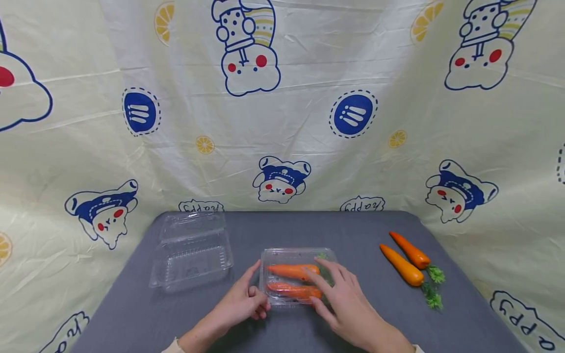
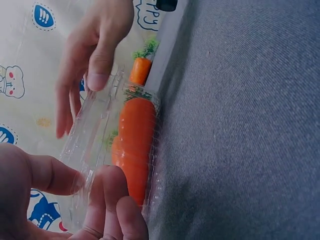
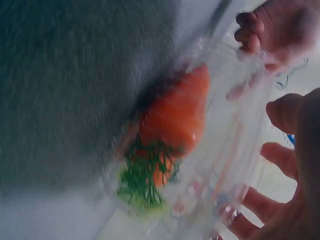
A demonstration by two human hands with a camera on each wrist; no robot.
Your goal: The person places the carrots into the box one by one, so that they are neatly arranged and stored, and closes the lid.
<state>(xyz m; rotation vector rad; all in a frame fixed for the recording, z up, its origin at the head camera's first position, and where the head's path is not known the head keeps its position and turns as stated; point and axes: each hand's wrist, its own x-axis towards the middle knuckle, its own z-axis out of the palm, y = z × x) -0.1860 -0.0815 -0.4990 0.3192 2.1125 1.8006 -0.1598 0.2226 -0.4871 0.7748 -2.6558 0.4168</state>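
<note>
A lidded clear plastic box lies in front of me with two orange carrots inside, their green tops toward the right. My left hand is at the box's near left corner. In the left wrist view its fingers pinch the box's edge, the other fingertips being curled. Over the right part of the lid, my right hand spreads its fingers, which are loosely bent. Fingertips touch or hover just above the lid; the blurred right wrist view does not settle which. That hand partly hides the carrots' leafy ends.
A second clear plastic box stands with its lid raised at the left of the grey table. Two more carrots with green tops lie on the right side. A printed cloth hangs behind the table's far edge.
</note>
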